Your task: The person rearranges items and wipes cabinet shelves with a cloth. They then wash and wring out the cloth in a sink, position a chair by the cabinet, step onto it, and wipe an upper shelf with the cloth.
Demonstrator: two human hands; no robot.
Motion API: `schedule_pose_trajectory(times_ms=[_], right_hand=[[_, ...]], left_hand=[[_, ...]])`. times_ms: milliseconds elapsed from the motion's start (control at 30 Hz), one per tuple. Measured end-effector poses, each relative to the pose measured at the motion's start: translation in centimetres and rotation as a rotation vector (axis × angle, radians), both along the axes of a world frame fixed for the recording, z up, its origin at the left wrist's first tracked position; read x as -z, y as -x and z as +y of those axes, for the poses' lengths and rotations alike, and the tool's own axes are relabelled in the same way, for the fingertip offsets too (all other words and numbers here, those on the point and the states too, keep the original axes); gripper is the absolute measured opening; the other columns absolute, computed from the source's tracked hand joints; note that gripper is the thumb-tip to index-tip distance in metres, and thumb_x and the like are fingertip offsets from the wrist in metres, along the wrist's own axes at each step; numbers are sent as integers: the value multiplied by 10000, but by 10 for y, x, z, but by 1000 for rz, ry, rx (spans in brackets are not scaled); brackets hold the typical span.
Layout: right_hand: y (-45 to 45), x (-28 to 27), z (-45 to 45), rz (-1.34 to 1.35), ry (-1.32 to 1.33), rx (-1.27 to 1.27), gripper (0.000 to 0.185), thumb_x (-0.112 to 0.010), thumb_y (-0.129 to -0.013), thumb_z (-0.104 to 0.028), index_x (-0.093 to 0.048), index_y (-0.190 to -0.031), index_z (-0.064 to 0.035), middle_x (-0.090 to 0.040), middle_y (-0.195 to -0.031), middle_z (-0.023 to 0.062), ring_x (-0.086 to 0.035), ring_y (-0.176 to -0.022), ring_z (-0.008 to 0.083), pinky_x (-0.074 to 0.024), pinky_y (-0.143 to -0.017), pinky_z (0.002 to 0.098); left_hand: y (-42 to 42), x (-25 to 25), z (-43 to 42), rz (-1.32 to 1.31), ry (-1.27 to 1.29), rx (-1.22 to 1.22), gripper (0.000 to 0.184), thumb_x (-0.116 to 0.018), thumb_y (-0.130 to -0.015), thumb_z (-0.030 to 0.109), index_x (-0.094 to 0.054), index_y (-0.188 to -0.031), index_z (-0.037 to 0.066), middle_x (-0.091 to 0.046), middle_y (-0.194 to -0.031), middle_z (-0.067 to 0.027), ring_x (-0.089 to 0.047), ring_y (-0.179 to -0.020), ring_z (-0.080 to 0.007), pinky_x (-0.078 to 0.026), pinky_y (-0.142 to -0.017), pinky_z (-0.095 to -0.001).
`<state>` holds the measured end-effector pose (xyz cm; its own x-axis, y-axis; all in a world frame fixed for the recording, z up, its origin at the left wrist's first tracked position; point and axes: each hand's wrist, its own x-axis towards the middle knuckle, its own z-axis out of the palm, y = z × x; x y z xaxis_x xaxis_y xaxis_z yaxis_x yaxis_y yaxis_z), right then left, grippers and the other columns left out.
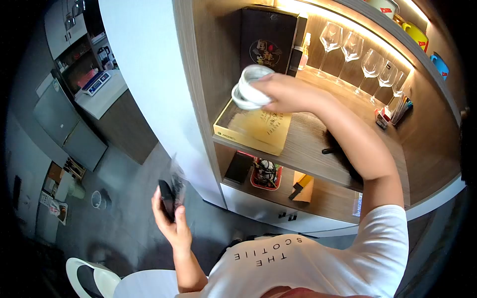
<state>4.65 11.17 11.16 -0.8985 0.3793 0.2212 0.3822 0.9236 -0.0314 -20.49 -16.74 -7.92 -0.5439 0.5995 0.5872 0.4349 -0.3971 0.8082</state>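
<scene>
My right hand [284, 93] is closed on a white, round, ring-like item [246, 95], blurred by motion; I cannot tell if it is one piece or two. It is above a yellow flat box [248, 130] on the middle shelf, in front of a black box [266, 42] with gold lettering. Lower left, my left hand [175, 226] grips a black object [167, 199] with clear, crinkled plastic beside it, held over the floor away from the shelf. Its exact kind does not show.
Several wine glasses [352, 47] stand along the lit back of the shelf [318, 130]. Pens [401, 110] stand at its right end. Below lies a red basket of cables [266, 174]. A white chair [79, 270] is at lower left, a counter [107, 92] farther off.
</scene>
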Motion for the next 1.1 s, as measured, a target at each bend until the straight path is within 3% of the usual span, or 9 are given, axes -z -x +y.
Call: schedule_pose_trajectory(times_ms=[67, 133, 233, 300, 367, 500, 767, 867, 1100], right_hand=[[6, 6, 12, -61, -46, 6, 400, -713, -760, -117, -591, -1130, -27, -671, -1000, 208, -645, -907, 385, -507, -832, 457], [4, 2, 16, -78, -55, 47, 581, -778, -762, -184, -585, -1289, -35, -651, -1114, 218, -593, -1072, 380, -474, -959, 453], [4, -15, 12, -190, 110, 47, 512, -757, -801, -201, -617, -1267, -39, -646, -1153, 225, -594, -1061, 365, -472, -949, 442], [6, -6, 16, -133, 133, -1, 452, -733, -834, -214, -636, -1237, -34, -657, -1127, 212, -597, -1028, 358, -471, -920, 433], [10, -3, 16, -67, 182, 67, 460, -720, -848, -234, -629, -1251, -32, -657, -1141, 198, -596, -1028, 361, -470, -941, 420], [-15, -5, 7, 181, -73, 6, 586, -733, -851, -340, -576, -1316, -20, -627, -1262, 188, -592, -1161, 344, -469, -999, 406], [-126, -17, -67, 203, -291, 174, 386, -651, -918, -284, -629, -1202, -23, -664, -1150, 169, -606, -1111, 335, -476, -960, 428], [-166, -6, -91, 217, -111, 343, 335, -653, -906, -240, -646, -1160, -22, -670, -1133, 170, -613, -1083, 339, -484, -942, 424], [-179, 11, -120, 208, -73, 317, 269, -725, -804, -129, -681, -1044, -16, -685, -1039, 145, -635, -985, 336, -503, -875, 426]], left_hand=[[-2, -1, -4, 56, -16, -24, 561, -659, -893, 185, -473, -1370, -42, -536, -1268, -149, -515, -1160, -252, -383, -1022, -361], [-2, 3, -7, 72, -16, -67, 562, -687, -869, 202, -506, -1346, -33, -565, -1207, -159, -538, -1107, -275, -401, -991, -368], [0, 2, -4, 119, 17, -56, 565, -708, -859, 213, -520, -1339, -18, -571, -1191, -165, -554, -1077, -287, -420, -970, -377], [-12, -20, 6, 240, 41, -32, 566, -771, -822, 256, -576, -1291, 7, -593, -1129, -179, -589, -1013, -314, -461, -920, -384], [-20, -41, 22, 466, 71, 92, 534, -764, -798, 154, -590, -1282, 12, -594, -1134, -169, -592, -1039, -302, -453, -931, -365], [-55, -94, 77, 850, -19, 144, 497, -763, -773, 222, -639, -1225, 56, -613, -1053, -125, -591, -940, -325, -476, -814, -409], [-73, -123, 188, 1165, -82, 330, 498, -712, -815, 178, -605, -1300, 131, -605, -1081, -86, -564, -1047, -294, -395, -995, -449], [-71, -135, 181, 1183, -41, 316, 504, -713, -804, 143, -602, -1294, 104, -613, -1080, -96, -575, -1035, -301, -423, -967, -442], [-83, -144, 192, 1293, 55, 447, 519, -679, -789, 93, -573, -1295, 59, -617, -1031, -144, -591, -981, -333, -481, -877, -441]])
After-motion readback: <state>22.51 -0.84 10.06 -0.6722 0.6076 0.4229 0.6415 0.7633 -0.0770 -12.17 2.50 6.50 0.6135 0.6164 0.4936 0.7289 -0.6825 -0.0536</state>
